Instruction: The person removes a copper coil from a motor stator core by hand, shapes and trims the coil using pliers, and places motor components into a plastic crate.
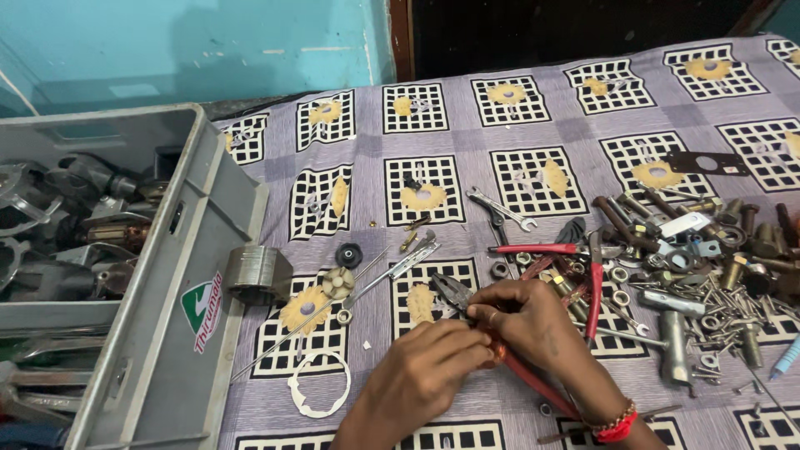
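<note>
Pliers (454, 292) with red handles sit gripped in the right hand (533, 321), nose pointing left. The left hand (442, 354) pinches something small beside them, steadying it over the table (533, 142).

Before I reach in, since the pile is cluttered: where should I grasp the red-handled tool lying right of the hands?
Grip the red-handled tool by its long red handle, coming from above. It lies nearly upright in the picture on top of the nuts and bolts, so the handle's mid-length is exposed.

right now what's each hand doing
Left hand: closed, pinching something too small to tell.
Right hand: closed on red-handled metal pliers.
</note>
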